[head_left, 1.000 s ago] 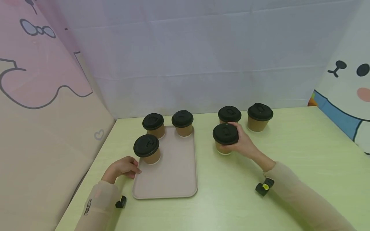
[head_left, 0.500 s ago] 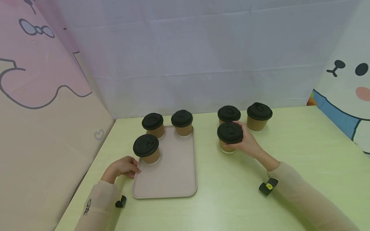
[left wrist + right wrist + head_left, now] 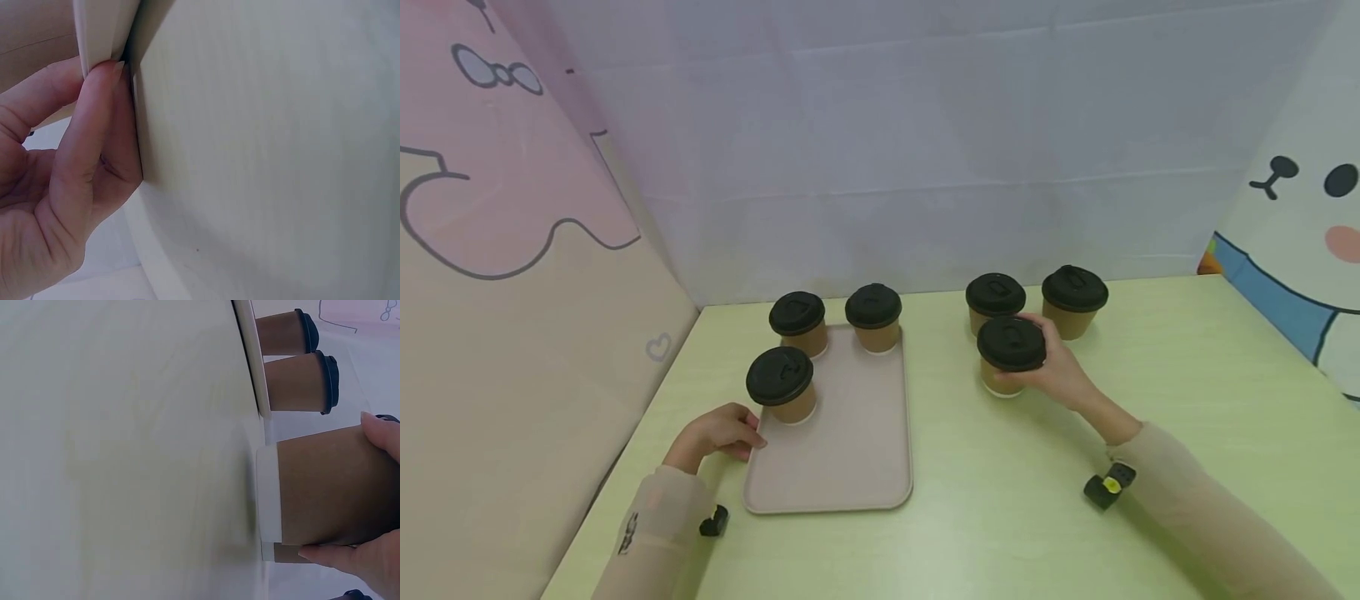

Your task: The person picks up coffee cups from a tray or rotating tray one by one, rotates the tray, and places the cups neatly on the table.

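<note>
My left hand [image 3: 726,432] pinches the left rim of a beige tray [image 3: 850,467]. In the left wrist view, its thumb and fingers [image 3: 94,106] close on the tray edge [image 3: 103,31]. To the right of the tray, my right hand [image 3: 1060,371] grips a brown paper coffee cup with a black lid [image 3: 1003,379]. The right wrist view shows this cup [image 3: 337,487] upright, thumb and fingers on opposite sides. Whether its white base touches the table I cannot tell. Three similar lidded cups stand on the tray: front left [image 3: 793,408], back left [image 3: 808,340] and back right [image 3: 877,337].
Just behind the gripped cup stands another lidded cup [image 3: 988,321], partly hidden by it. A further one [image 3: 1069,321] is to its right, near the back edge. The pale table [image 3: 1000,517] meets a white curtain [image 3: 925,167] behind; printed cloths hang at both sides.
My right hand has moved a little to the right with the cup in its grip, away from the tray. The left hand and the tray stay where they were.
</note>
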`<act>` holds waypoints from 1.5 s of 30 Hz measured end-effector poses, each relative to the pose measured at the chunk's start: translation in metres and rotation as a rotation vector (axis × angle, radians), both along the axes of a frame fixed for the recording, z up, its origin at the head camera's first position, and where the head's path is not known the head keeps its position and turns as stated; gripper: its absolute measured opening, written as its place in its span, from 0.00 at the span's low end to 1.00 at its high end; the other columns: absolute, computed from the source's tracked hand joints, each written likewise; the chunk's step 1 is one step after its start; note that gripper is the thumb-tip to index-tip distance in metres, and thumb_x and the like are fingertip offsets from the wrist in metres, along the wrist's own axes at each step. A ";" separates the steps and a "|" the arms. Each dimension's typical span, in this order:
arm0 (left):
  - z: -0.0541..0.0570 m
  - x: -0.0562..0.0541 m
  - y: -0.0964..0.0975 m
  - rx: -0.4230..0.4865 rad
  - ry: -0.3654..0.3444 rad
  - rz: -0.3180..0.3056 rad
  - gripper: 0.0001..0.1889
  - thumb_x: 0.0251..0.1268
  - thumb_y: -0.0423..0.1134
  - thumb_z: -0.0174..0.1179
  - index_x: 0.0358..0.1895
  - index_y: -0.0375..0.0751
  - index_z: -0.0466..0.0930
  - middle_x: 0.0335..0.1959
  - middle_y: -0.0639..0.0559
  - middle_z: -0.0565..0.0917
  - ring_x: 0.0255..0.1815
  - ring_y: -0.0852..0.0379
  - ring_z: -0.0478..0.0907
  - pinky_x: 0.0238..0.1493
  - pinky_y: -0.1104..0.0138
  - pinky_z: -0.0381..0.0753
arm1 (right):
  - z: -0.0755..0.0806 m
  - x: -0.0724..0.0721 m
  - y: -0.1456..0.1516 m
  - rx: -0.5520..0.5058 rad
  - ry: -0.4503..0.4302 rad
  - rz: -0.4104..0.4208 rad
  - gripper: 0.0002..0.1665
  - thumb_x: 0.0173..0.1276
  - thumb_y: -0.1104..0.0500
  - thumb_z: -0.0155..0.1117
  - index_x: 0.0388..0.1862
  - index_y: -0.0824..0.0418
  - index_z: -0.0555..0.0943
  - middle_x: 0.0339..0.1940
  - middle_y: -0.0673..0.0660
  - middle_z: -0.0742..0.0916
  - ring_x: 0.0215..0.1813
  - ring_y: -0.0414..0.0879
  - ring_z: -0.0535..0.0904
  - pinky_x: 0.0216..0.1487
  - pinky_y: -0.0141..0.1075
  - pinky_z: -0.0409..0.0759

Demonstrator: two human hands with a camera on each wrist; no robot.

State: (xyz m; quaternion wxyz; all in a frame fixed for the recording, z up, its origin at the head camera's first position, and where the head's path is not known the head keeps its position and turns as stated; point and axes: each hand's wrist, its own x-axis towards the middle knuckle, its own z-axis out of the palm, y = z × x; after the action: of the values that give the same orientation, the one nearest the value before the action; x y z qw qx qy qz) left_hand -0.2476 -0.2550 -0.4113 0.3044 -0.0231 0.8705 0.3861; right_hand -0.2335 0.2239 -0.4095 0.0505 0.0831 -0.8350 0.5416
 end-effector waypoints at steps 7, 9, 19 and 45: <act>0.000 0.001 0.000 0.008 -0.001 0.000 0.11 0.51 0.27 0.61 0.34 0.31 0.68 0.27 0.50 0.71 0.21 0.62 0.73 0.26 0.72 0.79 | 0.003 0.003 0.008 0.003 -0.012 -0.029 0.58 0.43 0.65 0.76 0.68 0.62 0.49 0.66 0.66 0.65 0.68 0.60 0.58 0.66 0.56 0.53; 0.000 0.000 0.000 0.007 -0.003 -0.001 0.11 0.51 0.27 0.61 0.34 0.31 0.68 0.27 0.50 0.71 0.21 0.63 0.73 0.26 0.72 0.79 | 0.004 0.004 0.012 0.018 -0.017 -0.042 0.58 0.43 0.64 0.76 0.68 0.64 0.49 0.66 0.67 0.65 0.68 0.61 0.58 0.66 0.57 0.53; -0.001 -0.001 0.000 0.003 0.003 -0.006 0.11 0.52 0.27 0.61 0.35 0.31 0.67 0.27 0.49 0.72 0.21 0.62 0.74 0.26 0.71 0.80 | 0.006 0.005 0.024 0.013 0.002 -0.080 0.58 0.43 0.66 0.75 0.67 0.66 0.49 0.65 0.68 0.65 0.66 0.61 0.59 0.65 0.56 0.54; -0.004 -0.003 -0.003 0.006 0.004 -0.033 0.11 0.51 0.28 0.61 0.35 0.31 0.67 0.27 0.49 0.72 0.22 0.62 0.74 0.27 0.71 0.79 | 0.008 0.019 0.057 0.081 -0.025 -0.126 0.59 0.47 0.64 0.74 0.69 0.65 0.44 0.66 0.70 0.61 0.65 0.65 0.56 0.62 0.60 0.54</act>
State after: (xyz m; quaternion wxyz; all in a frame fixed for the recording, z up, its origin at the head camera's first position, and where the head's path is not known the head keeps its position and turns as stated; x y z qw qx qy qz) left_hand -0.2503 -0.2581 -0.4151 0.3090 -0.0071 0.8702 0.3837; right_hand -0.2141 0.2809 -0.4011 0.0709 0.0255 -0.8604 0.5041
